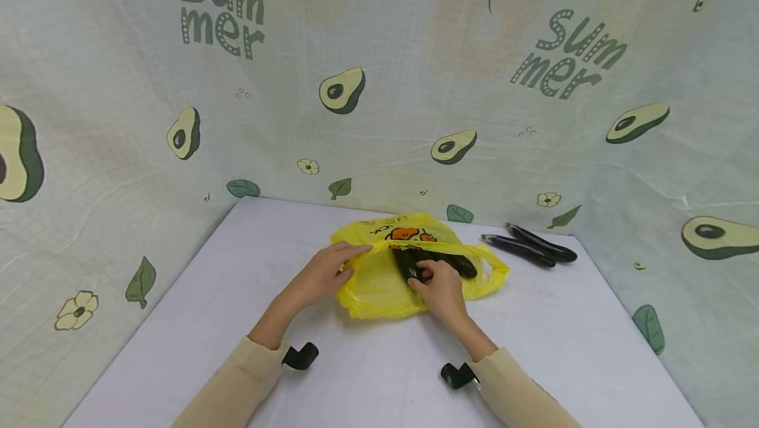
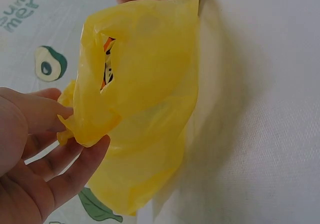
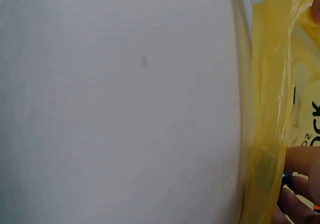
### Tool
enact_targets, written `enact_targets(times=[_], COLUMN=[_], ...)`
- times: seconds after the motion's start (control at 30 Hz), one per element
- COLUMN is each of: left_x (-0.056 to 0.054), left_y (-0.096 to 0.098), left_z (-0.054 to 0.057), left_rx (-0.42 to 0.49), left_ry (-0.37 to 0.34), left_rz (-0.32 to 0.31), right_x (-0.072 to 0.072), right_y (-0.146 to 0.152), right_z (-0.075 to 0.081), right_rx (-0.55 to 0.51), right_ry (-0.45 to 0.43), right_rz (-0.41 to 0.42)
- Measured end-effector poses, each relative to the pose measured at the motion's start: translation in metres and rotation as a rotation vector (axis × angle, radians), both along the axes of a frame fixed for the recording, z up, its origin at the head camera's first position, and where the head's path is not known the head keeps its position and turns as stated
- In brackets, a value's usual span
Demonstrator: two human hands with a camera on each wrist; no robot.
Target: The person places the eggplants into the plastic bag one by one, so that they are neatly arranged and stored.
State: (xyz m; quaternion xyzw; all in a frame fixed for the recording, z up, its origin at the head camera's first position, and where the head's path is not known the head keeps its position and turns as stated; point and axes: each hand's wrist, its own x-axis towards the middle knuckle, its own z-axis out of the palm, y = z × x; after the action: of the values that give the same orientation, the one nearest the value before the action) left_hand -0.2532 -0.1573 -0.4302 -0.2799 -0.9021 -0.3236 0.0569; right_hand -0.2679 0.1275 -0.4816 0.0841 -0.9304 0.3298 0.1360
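A yellow plastic bag [image 1: 379,293] with an orange cartoon print lies on its side, its mouth facing me. My left hand [image 1: 323,273] holds the left part of its mouth; in the left wrist view the bag's edge [image 2: 85,129] passes between thumb and fingers. Just inside the mouth, my right hand [image 1: 443,291] grips the near end of a dark eggplant [image 1: 405,262]. Another eggplant [image 1: 466,266] lies beside it in the bag, partly covered by the hand and the plastic. Only the right fingers [image 3: 302,159] show at the edge of the right wrist view.
Two more eggplants, one purple-black [image 1: 517,249] and one behind it [image 1: 548,245], lie side by side at the table's back right. The white table [image 1: 367,375] is bordered on three sides by a printed cloth [image 1: 391,112] with avocados and lettering.
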Motion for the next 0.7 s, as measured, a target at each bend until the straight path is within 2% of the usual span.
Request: enact_targets(times=[0.3,0.7], left_x=[0.0007,-0.0004], left_y=[0.0011,0.0003], left_z=[0.0021,0.0017], left_rx=[0.006,0.007], left_ry=[-0.012,-0.023], left_rz=[0.006,0.000], right_x=[-0.0018,0.0048], right_y=[0.0004,0.0075], right_z=[0.0002,0.0094], right_rx=[0.000,-0.028], right_ry=[-0.009,-0.085], right_rz=[0.008,0.036])
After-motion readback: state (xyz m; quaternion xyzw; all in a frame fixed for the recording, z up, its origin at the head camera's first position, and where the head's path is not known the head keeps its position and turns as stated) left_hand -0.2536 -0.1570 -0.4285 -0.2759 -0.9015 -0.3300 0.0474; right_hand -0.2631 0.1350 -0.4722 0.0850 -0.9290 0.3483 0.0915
